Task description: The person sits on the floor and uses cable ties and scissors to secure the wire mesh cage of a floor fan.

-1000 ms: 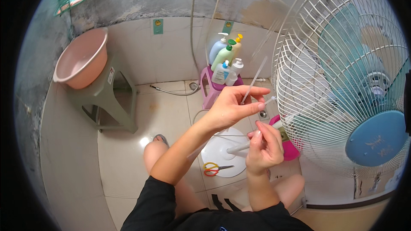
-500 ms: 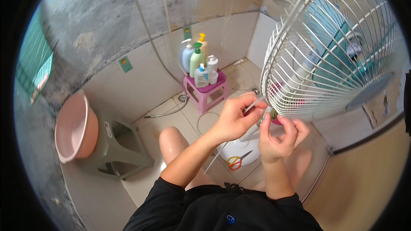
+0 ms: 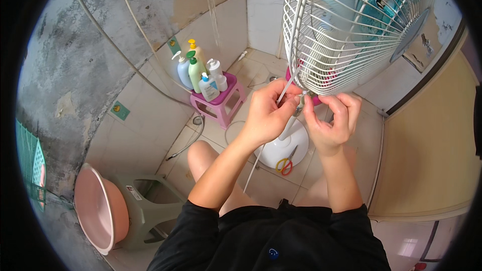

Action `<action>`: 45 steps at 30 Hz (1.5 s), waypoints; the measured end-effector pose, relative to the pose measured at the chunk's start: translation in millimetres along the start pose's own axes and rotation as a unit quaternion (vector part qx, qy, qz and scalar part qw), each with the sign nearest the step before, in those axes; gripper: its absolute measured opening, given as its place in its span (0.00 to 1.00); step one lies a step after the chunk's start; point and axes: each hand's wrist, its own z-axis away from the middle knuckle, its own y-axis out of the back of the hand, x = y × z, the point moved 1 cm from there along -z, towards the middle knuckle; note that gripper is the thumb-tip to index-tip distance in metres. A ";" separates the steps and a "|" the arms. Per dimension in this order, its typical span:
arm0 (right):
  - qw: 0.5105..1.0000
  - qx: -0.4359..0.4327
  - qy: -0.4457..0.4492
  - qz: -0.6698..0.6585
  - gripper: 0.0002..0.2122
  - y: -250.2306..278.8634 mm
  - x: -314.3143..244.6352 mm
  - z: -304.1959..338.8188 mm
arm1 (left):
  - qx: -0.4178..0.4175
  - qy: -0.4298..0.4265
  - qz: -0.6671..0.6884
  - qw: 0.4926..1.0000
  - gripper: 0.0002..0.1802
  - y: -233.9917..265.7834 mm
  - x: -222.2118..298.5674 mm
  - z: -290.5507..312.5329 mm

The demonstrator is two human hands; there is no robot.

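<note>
A white wire fan guard [image 3: 329, 50] rises in front of me on the right, above a pole with a round white base [image 3: 273, 153]. My left hand [image 3: 270, 113] is closed on a long thin white strip [image 3: 255, 162], which looks like a cable tie. One end sticks up past my fingers against the guard; the other hangs down between my knees. At the guard's bottom rim, my right hand [image 3: 333, 124] is closed in a pinch, thumb and forefinger close to the left fingertips. What it pinches is too small to make out. Scissors [image 3: 286, 164] with red-and-yellow handles lie on the base.
Pump bottles [image 3: 197, 73] crowd a purple-pink stool [image 3: 221, 99] by the wall. A peach basin [image 3: 116, 215] leans beside a grey-green stool [image 3: 165, 212] at left. A grey hose [image 3: 108, 37] hangs down the wall. To the right is a pale door panel [image 3: 427, 155].
My view has turned, so the stools and bottles appear farther left. Both hands stay at the guard's lower rim; the right fingers are slightly farther from the left ones.
</note>
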 end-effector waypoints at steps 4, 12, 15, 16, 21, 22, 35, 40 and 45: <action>1.000 0.005 0.015 0.020 0.14 1.9 -1.7 -1.3 | 0.002 -0.022 0.012 1.000 0.05 0.5 3.1 -4.7; 0.997 -0.034 0.044 0.045 0.13 7.5 -0.6 -9.3 | -0.068 0.127 0.225 0.964 0.07 4.0 -2.4 -15.0; 0.995 -0.023 0.071 0.068 0.12 7.3 -2.6 -14.5 | -0.062 0.142 0.257 0.954 0.07 0.6 -2.2 -14.5; 0.995 -0.025 0.073 0.069 0.12 8.1 -5.0 -16.6 | -0.059 0.149 0.269 0.950 0.07 -1.3 -2.1 -14.6; 0.998 -0.013 0.039 0.056 0.12 5.4 -5.8 -15.1 | -0.072 0.176 0.304 0.933 0.05 -2.0 -4.0 -14.7; 0.998 -0.014 0.038 0.056 0.12 5.2 -1.8 -14.7 | -0.113 0.189 0.313 0.924 0.04 -7.5 -3.3 -11.6; 0.997 -0.059 0.015 0.040 0.12 2.5 -12.9 -8.7 | 0.011 -0.023 0.186 0.982 0.09 -6.6 -13.2 -7.2; 0.996 -0.070 0.003 0.049 0.13 -0.4 -14.9 -9.3 | 0.000 -0.011 0.121 0.993 0.06 0.4 -6.6 -5.7; 0.992 -0.108 -0.052 0.027 0.12 2.8 -14.5 -16.7 | -0.006 -0.023 0.035 0.999 0.05 1.9 1.4 -5.9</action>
